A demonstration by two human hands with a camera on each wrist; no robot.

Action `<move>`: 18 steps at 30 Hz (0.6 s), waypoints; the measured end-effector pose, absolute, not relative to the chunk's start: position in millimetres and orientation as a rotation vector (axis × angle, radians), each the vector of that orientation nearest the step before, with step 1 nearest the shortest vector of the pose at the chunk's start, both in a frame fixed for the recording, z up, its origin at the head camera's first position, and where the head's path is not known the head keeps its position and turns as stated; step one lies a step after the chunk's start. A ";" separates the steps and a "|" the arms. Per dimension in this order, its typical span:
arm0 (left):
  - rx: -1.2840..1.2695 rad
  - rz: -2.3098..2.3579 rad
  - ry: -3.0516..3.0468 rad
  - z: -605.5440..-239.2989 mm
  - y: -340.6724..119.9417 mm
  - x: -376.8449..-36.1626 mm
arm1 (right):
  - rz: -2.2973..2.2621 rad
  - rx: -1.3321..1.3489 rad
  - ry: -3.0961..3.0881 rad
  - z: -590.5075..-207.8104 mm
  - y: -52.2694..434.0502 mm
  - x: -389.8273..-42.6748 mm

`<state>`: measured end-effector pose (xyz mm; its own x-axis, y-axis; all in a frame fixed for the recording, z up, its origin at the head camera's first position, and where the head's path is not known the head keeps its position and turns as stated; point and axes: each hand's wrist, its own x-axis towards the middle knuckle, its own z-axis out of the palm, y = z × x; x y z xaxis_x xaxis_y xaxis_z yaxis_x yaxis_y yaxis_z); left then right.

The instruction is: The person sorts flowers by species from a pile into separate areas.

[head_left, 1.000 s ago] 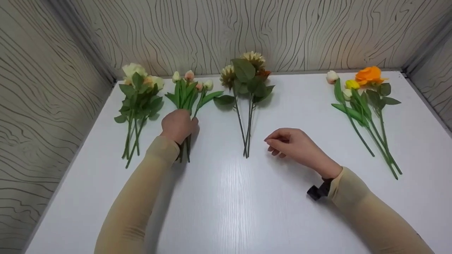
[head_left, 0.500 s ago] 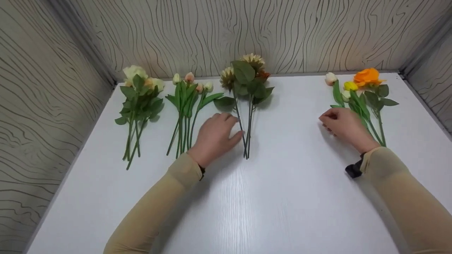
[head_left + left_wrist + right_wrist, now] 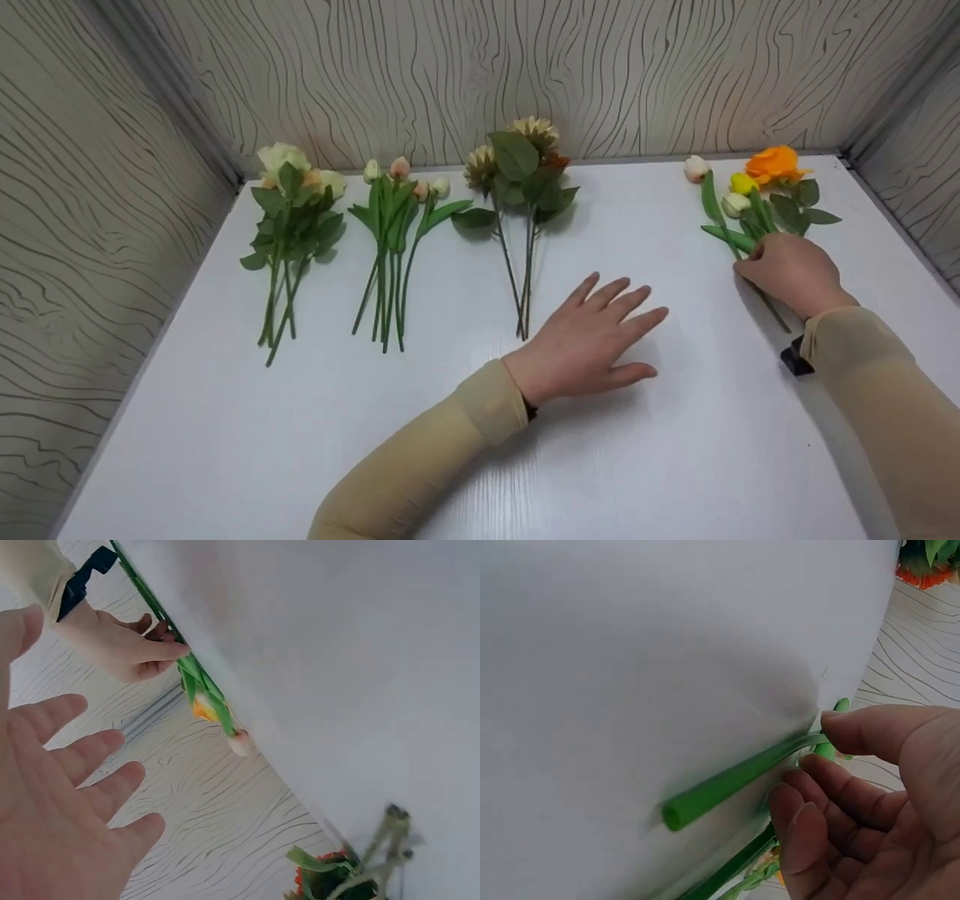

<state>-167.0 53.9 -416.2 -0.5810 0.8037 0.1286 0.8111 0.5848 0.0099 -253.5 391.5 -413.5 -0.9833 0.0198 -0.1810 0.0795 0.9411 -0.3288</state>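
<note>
At the right of the table, my right hand bends over a small group of flowers. Its thumb and forefinger pinch the green stem of a pinkish-white tulip. Close by lie a yellow tulip, a white tulip and a large orange flower; the hand hides much of their stems. My left hand holds nothing and hovers over the middle of the table, fingers spread. Nearest to it are the stems of the daisy-like cream and rust flowers.
White and peach roses lie at the far left of the white table. Beside them is a bunch of pale tulips. A patterned wall panel stands along the back edge, with another at the left.
My left hand has left the pale tulip bunch and swung right, its fingers spreading. My right hand has moved right onto the tulip stem.
</note>
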 end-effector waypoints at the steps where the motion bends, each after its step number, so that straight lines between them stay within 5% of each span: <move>1: -1.392 -0.095 -2.694 -415.6 58.6 -165.7 | -0.493 0.078 2.909 -412.7 389.8 -253.5; 18: -1.433 -0.257 -2.725 -414.6 65.4 -166.6 | -0.269 0.116 2.852 -406.3 370.6 -260.0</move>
<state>-166.6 65.4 -414.6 -0.5688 0.8132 0.1231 0.8219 0.5564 0.1226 -260.0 370.6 -406.3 -0.9594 0.0533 -0.2770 0.1041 0.9796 -0.1721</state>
